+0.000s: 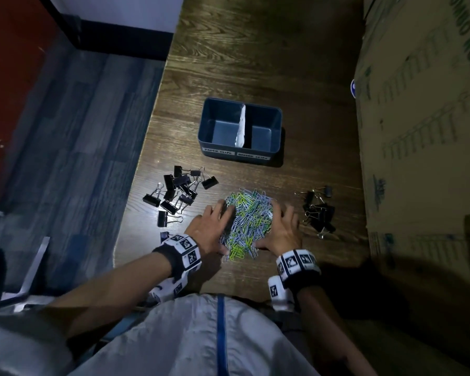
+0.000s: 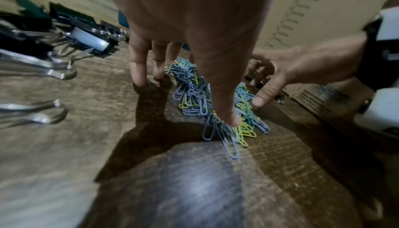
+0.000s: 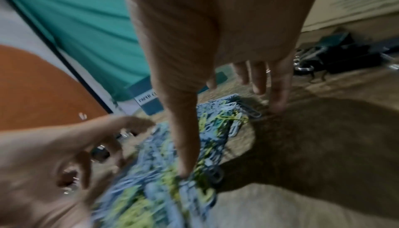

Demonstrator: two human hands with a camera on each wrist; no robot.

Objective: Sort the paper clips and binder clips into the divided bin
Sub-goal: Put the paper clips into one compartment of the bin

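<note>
Head view: my left hand (image 1: pixel 211 228) and right hand (image 1: pixel 282 232), fingers spread flat, press either side of the paper clips (image 1: pixel 247 223) heaped on the table (image 1: pixel 255 63), near the bin (image 1: pixel 240 128), grasping nothing.

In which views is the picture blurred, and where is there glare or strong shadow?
Head view: dim, sharp, glare on the table by the binder clips. Left wrist view: left edge smeared, the left hand casts hard shadow. Right wrist view: most blurred; paper clips smeared.
</note>
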